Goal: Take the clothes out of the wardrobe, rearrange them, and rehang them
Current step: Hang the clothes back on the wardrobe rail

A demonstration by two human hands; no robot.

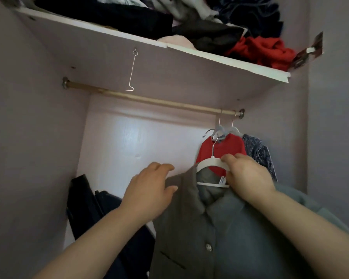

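Floppy grey jacket (230,228) is probably best lifted by the stiff hanger (208,161) gripped in the right hand (248,174); whether the left hand (149,190) grips can't be told.

Only one view here, from a camera worn on the person's head. It faces straight into the open wardrobe (28,117) and tilts up enough to show the underside of the shelf (179,73) and the rail (149,100). It's close in, at arm's reach, with a wide-angle bend at the edges.
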